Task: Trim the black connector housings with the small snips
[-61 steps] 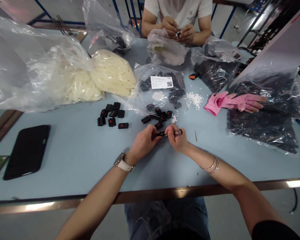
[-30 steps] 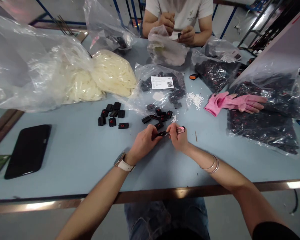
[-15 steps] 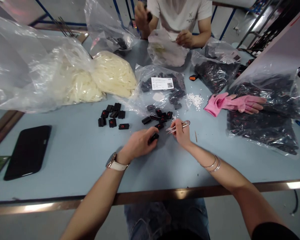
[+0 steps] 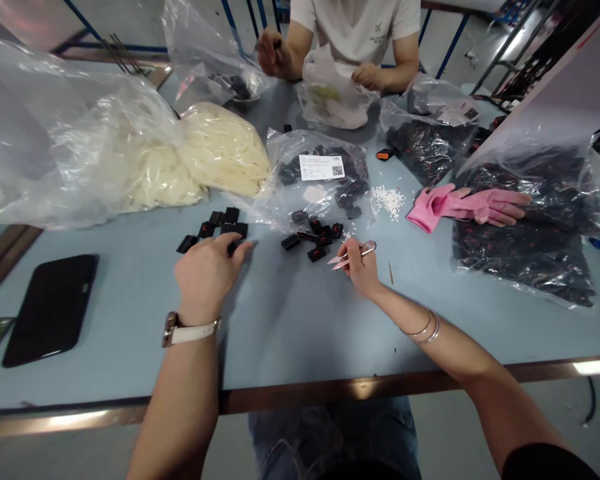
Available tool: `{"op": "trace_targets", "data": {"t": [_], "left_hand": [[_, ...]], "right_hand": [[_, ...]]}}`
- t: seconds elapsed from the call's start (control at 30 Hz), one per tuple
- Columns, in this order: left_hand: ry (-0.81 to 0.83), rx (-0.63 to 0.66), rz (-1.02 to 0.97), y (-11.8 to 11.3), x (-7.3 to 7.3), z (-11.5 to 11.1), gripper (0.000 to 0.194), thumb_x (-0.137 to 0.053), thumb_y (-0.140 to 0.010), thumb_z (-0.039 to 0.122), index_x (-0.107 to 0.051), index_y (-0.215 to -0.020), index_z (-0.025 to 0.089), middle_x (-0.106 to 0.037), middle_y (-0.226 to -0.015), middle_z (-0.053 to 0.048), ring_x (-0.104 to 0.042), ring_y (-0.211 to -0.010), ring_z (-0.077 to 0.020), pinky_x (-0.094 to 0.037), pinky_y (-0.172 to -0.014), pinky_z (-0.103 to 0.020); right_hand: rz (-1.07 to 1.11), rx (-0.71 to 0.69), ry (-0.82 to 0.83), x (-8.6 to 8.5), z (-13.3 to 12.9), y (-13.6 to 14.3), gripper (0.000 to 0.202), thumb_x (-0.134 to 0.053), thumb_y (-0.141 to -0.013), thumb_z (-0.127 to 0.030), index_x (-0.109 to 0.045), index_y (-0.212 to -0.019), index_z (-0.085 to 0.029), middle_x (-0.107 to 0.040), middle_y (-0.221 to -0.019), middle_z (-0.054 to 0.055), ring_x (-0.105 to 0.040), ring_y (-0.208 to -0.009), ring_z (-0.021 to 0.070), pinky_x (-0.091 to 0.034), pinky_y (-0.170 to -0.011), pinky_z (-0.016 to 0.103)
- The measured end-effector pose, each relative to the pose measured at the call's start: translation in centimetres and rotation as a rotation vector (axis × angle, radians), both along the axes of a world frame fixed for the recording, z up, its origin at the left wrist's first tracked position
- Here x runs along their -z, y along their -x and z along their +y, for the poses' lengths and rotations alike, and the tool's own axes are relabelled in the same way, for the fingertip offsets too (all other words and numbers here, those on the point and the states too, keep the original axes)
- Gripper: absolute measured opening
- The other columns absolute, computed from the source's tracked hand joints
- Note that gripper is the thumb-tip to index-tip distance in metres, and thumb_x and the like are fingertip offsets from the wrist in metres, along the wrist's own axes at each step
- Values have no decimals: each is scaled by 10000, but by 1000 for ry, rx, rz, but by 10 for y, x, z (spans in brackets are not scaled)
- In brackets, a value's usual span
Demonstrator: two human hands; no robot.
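My left hand (image 4: 207,273), with a white-strapped watch on its wrist, is at the left group of black plastic connector housings (image 4: 216,218). Its thumb and fingers close around one black connector housing (image 4: 231,249), largely covered by the hand. Several housings in that group carry orange-red marks. In my right hand (image 4: 361,268) is a pair of thread snips (image 4: 367,248), blades apart and pointing left. Just beyond the blades lies a second group of black housings (image 4: 324,233). Small white pieces (image 4: 389,202) are heaped beyond my right hand, with a few strays closer by.
A labelled clear bag of black parts (image 4: 323,167) lies ahead. Bags of pale yellow parts (image 4: 225,150) stand to the left, above a black tablet-like slab (image 4: 50,310). Pink gloves (image 4: 467,205) rest against bagged black parts (image 4: 525,263) at right. A co-worker (image 4: 355,40) sits opposite.
My left hand has moved left from the middle to the left group of housings, carrying a black housing. My right hand stays almost in place with the snips. The co-worker's raised hand has lowered.
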State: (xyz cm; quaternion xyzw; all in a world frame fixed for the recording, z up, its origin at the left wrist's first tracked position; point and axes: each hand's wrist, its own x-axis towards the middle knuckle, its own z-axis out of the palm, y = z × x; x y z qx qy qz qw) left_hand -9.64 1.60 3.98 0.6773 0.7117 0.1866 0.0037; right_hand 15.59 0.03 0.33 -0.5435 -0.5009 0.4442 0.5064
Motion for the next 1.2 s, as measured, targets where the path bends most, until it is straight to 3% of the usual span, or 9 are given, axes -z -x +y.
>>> {"op": "trace_targets", "data": {"t": [0.1,0.27,0.43,0.57,0.77,0.93,1.03,1.13,1.2], "left_hand": [[-60,140,-61,-20,4,0,305,-489,-852,411,-665,-946,179,-622,-786,-96,-587,-807,-277,-438,-677,-365],[-76,437,-112,-43,28,7,263,-412,-902,315,-634,-946,182,-664,-973,-102,-590,-931,-251,-446,-849,-383],[11,437,-161,-42,33,5,169,-498,-837,321,-600,-806,191,-635,-746,-57,-596,-736,-215,-461,-660,-313],[139,429,-214,-40,29,-1,324,-521,-780,318,-574,-1069,183,-599,-671,1,-549,-576,-159,-425,-548,-260],[167,468,-218,-39,25,-2,245,-493,-781,309,-638,-946,201,-662,-798,-38,-560,-581,-150,-442,-577,-262],[175,490,-431,-49,23,-9,283,-566,-778,341,-582,-1012,183,-680,-811,-31,-544,-551,-129,-467,-566,-264],[178,612,-543,-63,25,-19,164,-546,-813,307,-572,-925,190,-683,-864,-45,-605,-677,-148,-495,-620,-272],[199,815,-491,-77,26,-28,74,-532,-842,253,-584,-851,202,-669,-957,-62,-620,-841,-175,-508,-753,-318],[184,856,-414,-82,27,-30,65,-540,-846,240,-596,-848,208,-659,-936,-62,-610,-862,-186,-502,-780,-338]], "right_hand": [[22,-2,2,1,0,1,526,-352,-849,-615,-522,-606,-181,-443,-445,-39,-440,-394,71,-334,-392,187],[13,-5,0,1,-1,2,534,-354,-839,-632,-524,-606,-182,-449,-439,-37,-438,-397,73,-332,-389,188],[42,50,-47,-5,4,-1,526,-357,-840,-621,-508,-581,-189,-450,-446,-31,-410,-394,73,-321,-388,198],[-22,195,-106,-12,15,-14,494,-346,-863,-575,-506,-592,-193,-453,-478,-23,-411,-428,84,-342,-429,215],[-192,401,-244,-15,42,-41,432,-300,-900,-470,-466,-608,-198,-569,-668,37,-565,-681,130,-453,-658,252],[-296,268,-179,-14,55,-61,325,-362,-897,-411,-581,-854,-175,-587,-665,11,-514,-554,115,-415,-579,249],[-554,158,-145,-17,55,-68,270,-461,-859,-359,-644,-803,-167,-522,-549,-20,-455,-509,116,-357,-541,243],[-826,8,-118,-18,52,-68,216,-531,-823,-306,-683,-758,-166,-565,-595,3,-498,-575,137,-358,-571,249],[-964,-79,-101,-16,51,-65,193,-543,-824,-269,-710,-858,-179,-625,-716,34,-547,-664,158,-381,-618,256]]}}
